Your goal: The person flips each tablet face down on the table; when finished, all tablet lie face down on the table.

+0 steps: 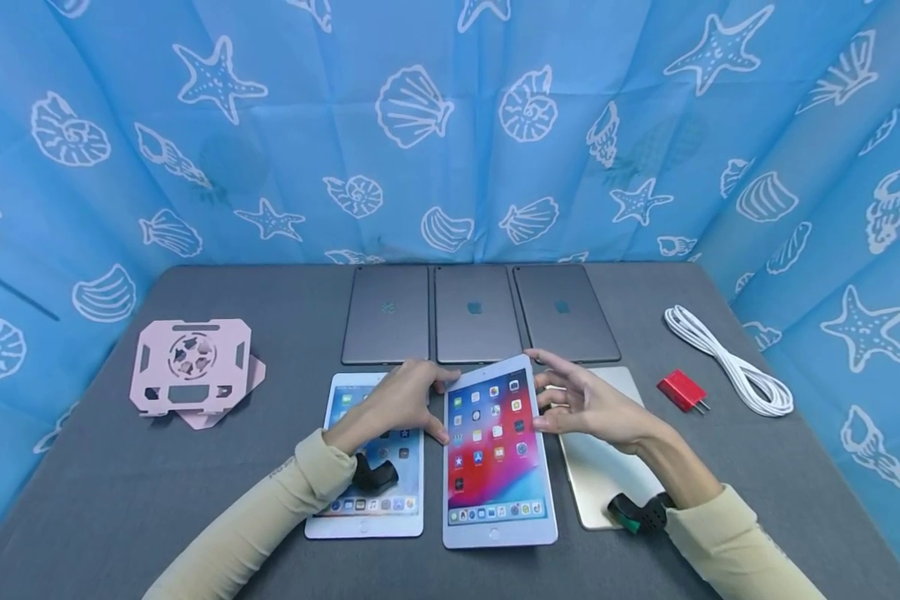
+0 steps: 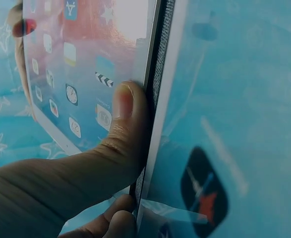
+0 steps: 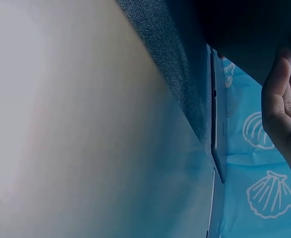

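A white-framed tablet (image 1: 495, 450), its lit screen showing app icons on red and blue, is tilted with its right side raised off the cloth. My left hand (image 1: 397, 402) holds its left edge near the top; in the left wrist view the thumb (image 2: 125, 114) lies over the screen's border. At the upper right edge, my right hand (image 1: 588, 408) grips the same tablet, fingers spread along it. Beneath my left wrist lies a second white tablet (image 1: 363, 527), screen up. Partly under my right forearm is a gold-backed tablet (image 1: 607, 479), face down.
Three dark grey tablets (image 1: 386, 321) lie back-up in a row behind the hands. A pink folding stand (image 1: 191, 367) is at the left. To the right are a red plug charger (image 1: 682, 389) and a coiled white cable (image 1: 735, 367). A blue curtain (image 1: 480, 167) closes off the back.
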### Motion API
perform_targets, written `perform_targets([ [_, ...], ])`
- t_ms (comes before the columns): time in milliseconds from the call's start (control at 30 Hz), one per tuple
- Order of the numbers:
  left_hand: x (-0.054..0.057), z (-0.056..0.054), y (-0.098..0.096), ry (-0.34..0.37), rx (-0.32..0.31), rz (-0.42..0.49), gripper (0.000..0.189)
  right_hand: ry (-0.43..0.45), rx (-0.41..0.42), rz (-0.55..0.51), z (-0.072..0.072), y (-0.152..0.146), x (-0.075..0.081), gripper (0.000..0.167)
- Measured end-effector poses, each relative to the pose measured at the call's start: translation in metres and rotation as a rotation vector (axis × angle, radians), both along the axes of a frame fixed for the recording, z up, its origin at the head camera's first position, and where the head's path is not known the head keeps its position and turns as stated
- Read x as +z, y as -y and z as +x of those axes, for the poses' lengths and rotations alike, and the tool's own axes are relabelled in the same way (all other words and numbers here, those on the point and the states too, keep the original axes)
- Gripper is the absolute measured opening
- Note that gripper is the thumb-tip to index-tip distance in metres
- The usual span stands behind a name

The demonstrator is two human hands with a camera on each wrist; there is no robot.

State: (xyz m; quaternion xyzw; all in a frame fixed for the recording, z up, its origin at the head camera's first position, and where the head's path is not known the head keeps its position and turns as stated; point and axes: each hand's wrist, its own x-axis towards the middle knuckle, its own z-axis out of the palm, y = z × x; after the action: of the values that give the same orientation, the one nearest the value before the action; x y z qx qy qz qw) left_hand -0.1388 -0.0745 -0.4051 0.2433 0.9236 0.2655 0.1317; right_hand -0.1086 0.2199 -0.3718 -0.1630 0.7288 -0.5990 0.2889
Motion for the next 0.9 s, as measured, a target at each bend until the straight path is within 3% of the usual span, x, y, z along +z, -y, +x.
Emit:
perform_targets([
  [367, -0.002, 0.000, -0.008, 0.010, -0.037, 0.060, 0.088, -0.040, 0.003, -0.011, 0.004, -0.005, 0.004, 0.096],
  [900, -0.002, 0.004, -0.032, 0.004, -0.034, 0.073, 0.092, -0.047, -0.021, -0.081, 0.007, -0.006, 0.014, 0.093],
])
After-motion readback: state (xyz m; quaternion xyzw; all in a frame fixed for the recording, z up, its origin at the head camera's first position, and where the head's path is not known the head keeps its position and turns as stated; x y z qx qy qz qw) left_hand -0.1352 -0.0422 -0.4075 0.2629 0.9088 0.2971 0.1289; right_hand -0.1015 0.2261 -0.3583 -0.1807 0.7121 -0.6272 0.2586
